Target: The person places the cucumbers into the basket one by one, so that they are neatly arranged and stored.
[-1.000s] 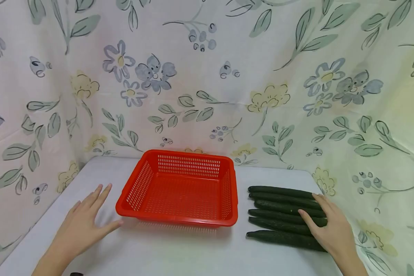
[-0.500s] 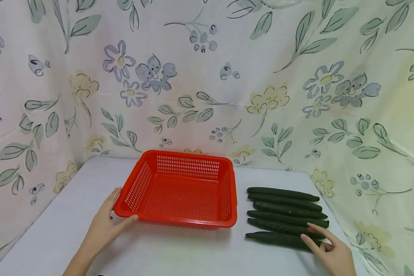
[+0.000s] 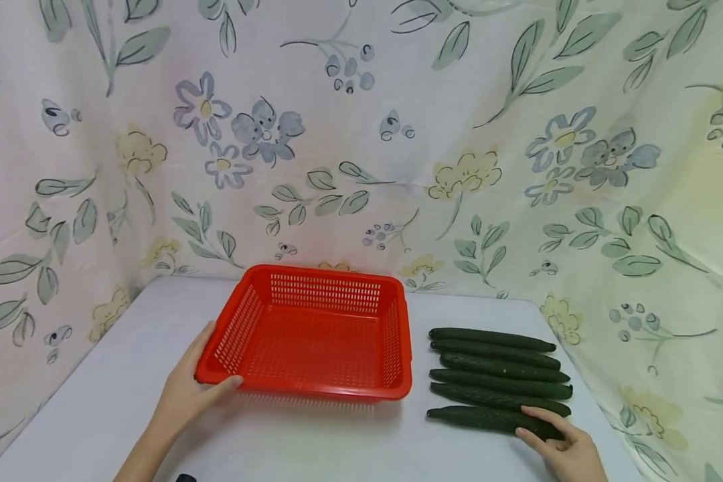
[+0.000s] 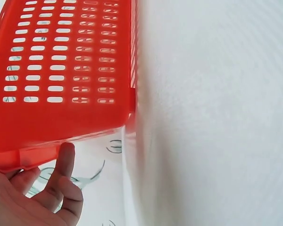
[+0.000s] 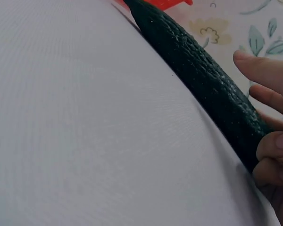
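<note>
A red plastic basket (image 3: 310,341) with slotted walls stands on the white table. My left hand (image 3: 187,395) grips its near left corner, thumb along the front rim and fingers at the left side. In the left wrist view, that hand's curled fingers (image 4: 66,160) are under the rim of the basket (image 4: 61,113). Several long dark green cucumbers lie side by side at the right. My right hand (image 3: 560,438) holds the right end of the nearest cucumber (image 3: 476,416) between thumb and fingers. In the right wrist view, curled fingers (image 5: 273,146) press against this cucumber (image 5: 198,70).
The other cucumbers (image 3: 500,383) lie just beyond the nearest one, to the right of the basket. A floral curtain (image 3: 337,134) hangs behind and along the sides of the white table (image 3: 313,445). A small dark object (image 3: 185,478) shows at the bottom edge.
My left hand has moved right from the open table onto the basket's corner. My right hand has come down and nearer from above the cucumbers and taken hold of the nearest one's end.
</note>
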Demonstrator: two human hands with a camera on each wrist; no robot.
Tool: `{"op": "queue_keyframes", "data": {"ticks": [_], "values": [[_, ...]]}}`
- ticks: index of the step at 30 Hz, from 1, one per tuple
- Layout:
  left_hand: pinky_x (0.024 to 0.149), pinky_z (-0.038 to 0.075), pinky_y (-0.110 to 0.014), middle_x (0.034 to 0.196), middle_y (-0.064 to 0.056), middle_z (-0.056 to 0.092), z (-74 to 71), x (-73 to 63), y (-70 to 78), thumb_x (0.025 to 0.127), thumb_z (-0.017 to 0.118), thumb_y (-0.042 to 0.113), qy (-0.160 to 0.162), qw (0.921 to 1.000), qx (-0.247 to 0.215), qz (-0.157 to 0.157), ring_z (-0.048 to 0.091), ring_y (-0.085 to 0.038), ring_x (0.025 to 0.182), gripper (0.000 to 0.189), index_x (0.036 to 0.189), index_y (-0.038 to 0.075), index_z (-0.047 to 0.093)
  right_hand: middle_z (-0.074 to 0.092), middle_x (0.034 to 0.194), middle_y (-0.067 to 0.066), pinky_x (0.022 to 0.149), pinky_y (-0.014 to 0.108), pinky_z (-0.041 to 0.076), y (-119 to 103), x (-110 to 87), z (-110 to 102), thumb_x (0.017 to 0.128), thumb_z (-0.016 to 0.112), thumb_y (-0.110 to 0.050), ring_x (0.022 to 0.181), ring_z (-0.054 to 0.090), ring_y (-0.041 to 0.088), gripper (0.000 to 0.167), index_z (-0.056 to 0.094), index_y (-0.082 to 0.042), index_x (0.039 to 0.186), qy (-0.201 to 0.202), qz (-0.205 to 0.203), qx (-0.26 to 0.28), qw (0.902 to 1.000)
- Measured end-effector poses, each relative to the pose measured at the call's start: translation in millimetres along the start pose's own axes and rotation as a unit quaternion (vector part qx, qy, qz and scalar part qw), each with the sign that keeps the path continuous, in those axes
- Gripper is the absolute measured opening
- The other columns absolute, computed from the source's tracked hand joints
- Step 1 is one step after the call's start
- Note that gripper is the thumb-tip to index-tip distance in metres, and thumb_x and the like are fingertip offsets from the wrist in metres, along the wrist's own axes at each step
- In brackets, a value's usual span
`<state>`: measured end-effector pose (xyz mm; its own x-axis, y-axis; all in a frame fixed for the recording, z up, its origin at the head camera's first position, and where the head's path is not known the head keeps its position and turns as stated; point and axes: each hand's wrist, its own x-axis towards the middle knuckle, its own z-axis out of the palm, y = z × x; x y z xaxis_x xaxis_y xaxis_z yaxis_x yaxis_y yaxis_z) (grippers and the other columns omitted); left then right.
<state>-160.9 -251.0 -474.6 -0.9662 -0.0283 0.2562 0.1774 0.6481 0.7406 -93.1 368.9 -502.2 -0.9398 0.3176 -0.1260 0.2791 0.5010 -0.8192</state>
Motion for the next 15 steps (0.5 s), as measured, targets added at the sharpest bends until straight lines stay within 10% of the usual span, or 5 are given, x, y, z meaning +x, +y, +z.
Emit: {"op": "queue_keyframes", "data": {"ticks": [5,15], "values": [[0.091,0.045,-0.016,0.168,-0.023,0.036,-1.3,-2.4,-1.6,0.085,0.090,0.034,-0.004,1.0000,-0.005,-0.006,0.050,-0.046,0.141,0.114,0.172,0.021,0.018,0.058,0.106,-0.035,0.047,0.031,0.048,6,2.3,9,0.087,0.089,-0.035,0.042,0.043,0.016,0.056,0.073,-0.009,0.134,0.021,-0.061,-0.011,0.9979],[0.090,0.042,-0.012,0.169,-0.021,0.035,-0.5,-4.0,-2.4,0.086,0.090,0.033,-0.006,0.9998,-0.011,-0.014,0.052,-0.044,0.140,0.114,0.172,0.025,0.016,0.070,0.128,0.014,0.050,0.028,0.051,-1,-0.8,18,0.082,0.092,-0.042,0.049,0.061,0.015,0.050,0.078,-0.016,0.122,0.045,-0.077,-0.110,0.9899]]}}
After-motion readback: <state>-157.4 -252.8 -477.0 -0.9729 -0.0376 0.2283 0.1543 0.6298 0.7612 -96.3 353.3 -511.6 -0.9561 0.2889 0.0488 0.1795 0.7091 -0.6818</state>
